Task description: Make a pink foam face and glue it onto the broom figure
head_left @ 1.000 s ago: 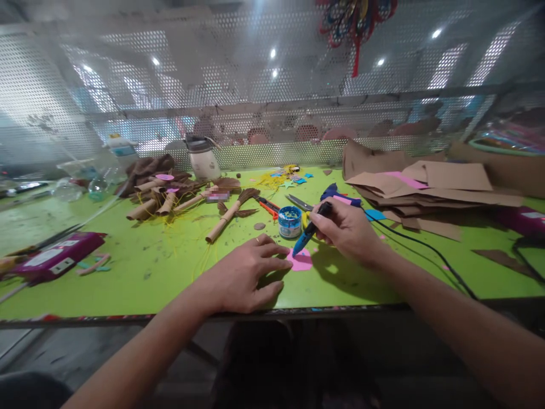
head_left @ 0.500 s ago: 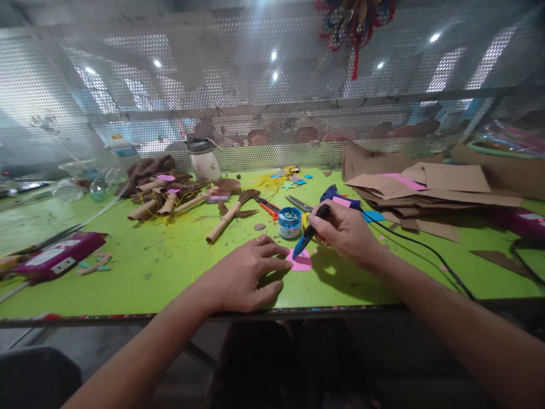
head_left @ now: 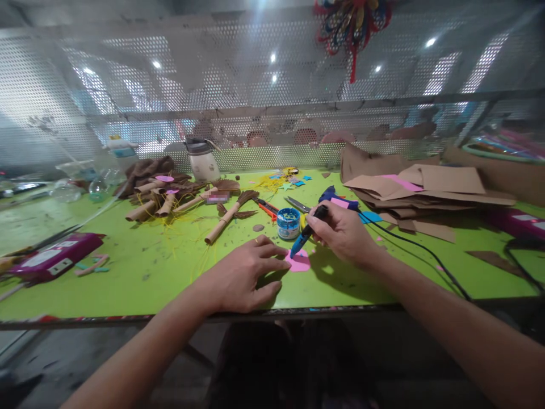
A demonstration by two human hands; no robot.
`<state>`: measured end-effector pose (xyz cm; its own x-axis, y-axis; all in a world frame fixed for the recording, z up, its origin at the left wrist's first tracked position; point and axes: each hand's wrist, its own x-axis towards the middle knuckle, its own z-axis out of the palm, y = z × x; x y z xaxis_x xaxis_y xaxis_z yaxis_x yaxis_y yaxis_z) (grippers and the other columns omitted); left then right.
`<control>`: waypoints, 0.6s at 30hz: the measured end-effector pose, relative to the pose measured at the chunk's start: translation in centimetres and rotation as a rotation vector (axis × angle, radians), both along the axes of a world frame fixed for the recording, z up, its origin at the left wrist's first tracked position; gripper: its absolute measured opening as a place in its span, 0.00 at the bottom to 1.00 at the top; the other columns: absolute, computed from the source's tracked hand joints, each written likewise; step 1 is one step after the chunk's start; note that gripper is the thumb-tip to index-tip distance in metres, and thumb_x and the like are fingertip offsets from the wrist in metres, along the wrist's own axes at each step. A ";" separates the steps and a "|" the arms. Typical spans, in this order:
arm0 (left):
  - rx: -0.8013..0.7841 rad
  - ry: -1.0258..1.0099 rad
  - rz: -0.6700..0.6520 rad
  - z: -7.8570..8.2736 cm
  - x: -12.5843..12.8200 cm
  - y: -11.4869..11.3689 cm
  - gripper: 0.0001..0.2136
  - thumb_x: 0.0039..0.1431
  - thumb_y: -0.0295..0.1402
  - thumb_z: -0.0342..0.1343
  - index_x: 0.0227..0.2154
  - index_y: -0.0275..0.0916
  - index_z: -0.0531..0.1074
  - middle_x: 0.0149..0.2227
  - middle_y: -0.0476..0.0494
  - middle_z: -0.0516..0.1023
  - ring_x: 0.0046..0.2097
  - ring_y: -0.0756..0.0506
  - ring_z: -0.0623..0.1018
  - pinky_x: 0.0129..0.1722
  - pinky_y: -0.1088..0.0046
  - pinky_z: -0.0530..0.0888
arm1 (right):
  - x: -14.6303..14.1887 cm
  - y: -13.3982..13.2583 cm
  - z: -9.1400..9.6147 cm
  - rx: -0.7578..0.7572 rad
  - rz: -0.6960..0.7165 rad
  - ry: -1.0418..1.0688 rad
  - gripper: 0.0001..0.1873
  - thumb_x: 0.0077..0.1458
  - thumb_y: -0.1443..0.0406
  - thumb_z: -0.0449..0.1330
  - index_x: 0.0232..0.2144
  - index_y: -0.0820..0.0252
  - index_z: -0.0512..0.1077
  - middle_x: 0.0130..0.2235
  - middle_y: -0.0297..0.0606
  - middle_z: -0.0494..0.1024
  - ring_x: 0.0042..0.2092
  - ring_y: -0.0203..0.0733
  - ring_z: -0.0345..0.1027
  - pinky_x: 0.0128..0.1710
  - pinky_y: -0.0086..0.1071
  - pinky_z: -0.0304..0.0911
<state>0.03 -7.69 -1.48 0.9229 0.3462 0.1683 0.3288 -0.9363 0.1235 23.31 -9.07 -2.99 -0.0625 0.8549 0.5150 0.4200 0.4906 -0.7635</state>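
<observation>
A pink paper piece (head_left: 301,263) lies on the green table near its front edge. My right hand (head_left: 336,230) is closed round a black and blue marker (head_left: 302,237). The marker slants down to the left, its blue tip at the upper part of the pink paper, where small blue marks show. Flat on the table, fingers apart, rests my left hand (head_left: 255,272), its fingertips at the paper's left edge. Just behind the paper is an open jar (head_left: 288,224) smeared with blue paint. Scissors (head_left: 297,204) and an orange cutter (head_left: 267,211) lie beyond it.
A blue glue gun (head_left: 338,196) with a black cord lies behind my right hand. Stacked brown cardboard (head_left: 443,180) fills the right side. Rolled brown paper pieces (head_left: 147,209), a lidded white jar (head_left: 204,162) and a purple power strip (head_left: 57,258) are on the left.
The marker tip has shifted slightly up and left on the pink paper, and blue marks now show beside it. My left hand stays in place; the whole view has shifted slightly.
</observation>
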 end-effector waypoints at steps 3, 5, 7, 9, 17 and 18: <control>-0.001 -0.004 0.000 0.1 0.1 0.0 0.17 0.58 0.31 0.52 0.50 0.39 0.74 0.54 0.39 0.74 0.52 0.39 0.72 0.57 0.55 0.65 | 0.0 0.0 0.0 -0.001 -0.010 -0.009 0.14 0.61 0.55 0.55 0.29 0.59 0.64 0.22 0.30 0.66 0.24 0.33 0.58 0.25 0.29 0.55; -0.003 0.001 0.002 0.1 0.1 0.1 0.17 0.58 0.31 0.52 0.50 0.39 0.74 0.54 0.38 0.74 0.53 0.38 0.72 0.57 0.55 0.65 | 0.0 0.0 0.0 -0.003 -0.021 -0.012 0.14 0.60 0.55 0.55 0.29 0.59 0.64 0.22 0.30 0.66 0.24 0.33 0.58 0.24 0.29 0.54; -0.005 0.003 0.003 0.1 0.1 0.0 0.17 0.58 0.31 0.52 0.50 0.38 0.74 0.54 0.38 0.74 0.53 0.38 0.71 0.56 0.56 0.66 | 0.0 0.0 0.0 -0.002 -0.027 -0.014 0.14 0.60 0.55 0.55 0.29 0.59 0.64 0.21 0.30 0.66 0.23 0.33 0.57 0.24 0.29 0.54; -0.007 0.000 -0.002 0.1 0.0 0.0 0.17 0.58 0.31 0.52 0.50 0.39 0.74 0.55 0.39 0.74 0.53 0.39 0.71 0.56 0.56 0.65 | 0.0 -0.1 0.1 0.002 -0.025 -0.012 0.14 0.60 0.56 0.55 0.29 0.59 0.64 0.21 0.29 0.65 0.23 0.33 0.57 0.24 0.29 0.54; -0.005 0.013 0.005 0.2 0.1 0.1 0.17 0.59 0.32 0.51 0.51 0.39 0.74 0.55 0.39 0.73 0.54 0.39 0.71 0.56 0.57 0.65 | -0.2 -0.1 0.2 0.005 -0.048 -0.023 0.14 0.60 0.56 0.55 0.28 0.59 0.64 0.22 0.30 0.66 0.24 0.34 0.58 0.25 0.29 0.55; -0.004 0.011 0.000 0.2 0.1 0.1 0.17 0.59 0.31 0.51 0.51 0.39 0.74 0.55 0.39 0.73 0.54 0.39 0.71 0.56 0.57 0.66 | -0.2 -0.1 0.2 0.006 -0.045 -0.023 0.14 0.60 0.56 0.55 0.28 0.59 0.64 0.22 0.30 0.66 0.24 0.34 0.58 0.25 0.29 0.55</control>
<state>0.10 -7.63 -1.30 0.9247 0.3470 0.1565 0.3303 -0.9358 0.1235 23.14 -9.14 -2.75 -0.0355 0.8538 0.5194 0.4591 0.4756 -0.7504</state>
